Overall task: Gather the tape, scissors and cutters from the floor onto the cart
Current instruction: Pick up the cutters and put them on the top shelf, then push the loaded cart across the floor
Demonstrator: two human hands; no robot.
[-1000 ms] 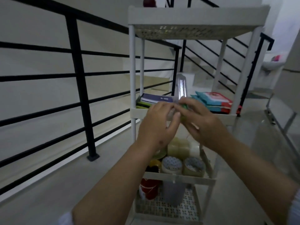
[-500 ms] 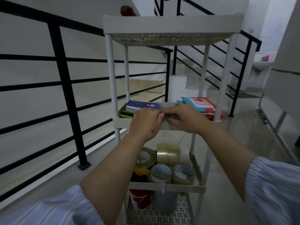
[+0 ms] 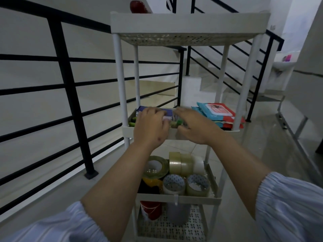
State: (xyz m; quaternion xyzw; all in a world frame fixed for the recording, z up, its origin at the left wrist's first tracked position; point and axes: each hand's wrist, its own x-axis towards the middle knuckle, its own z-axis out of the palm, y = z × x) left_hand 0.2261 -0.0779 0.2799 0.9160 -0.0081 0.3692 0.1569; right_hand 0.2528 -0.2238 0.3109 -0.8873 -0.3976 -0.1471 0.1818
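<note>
A white four-tier cart (image 3: 188,20) stands in front of me. Both my hands reach over the front rim of its second shelf (image 3: 128,131). My left hand (image 3: 150,127) lies over the shelf's left part with relaxed fingers, and my right hand (image 3: 194,127) hovers beside it with fingers stretched forward. Between them lies a small green-tipped tool (image 3: 179,122), mostly hidden; I cannot tell whether it is a cutter. Several tape rolls (image 3: 180,165), clear and brown, fill the third shelf below my wrists.
A blue box (image 3: 142,109) and teal-red packets (image 3: 215,110) share the second shelf. A red can (image 3: 150,210) and grey cylinder (image 3: 178,213) stand on the bottom shelf. A black railing (image 3: 70,95) runs on the left, with stairs behind. Bare floor lies to the right.
My hands have dropped from in front of the cart down over the second shelf. They have moved slightly apart, and the green-tipped tool now shows in the tray between them.
</note>
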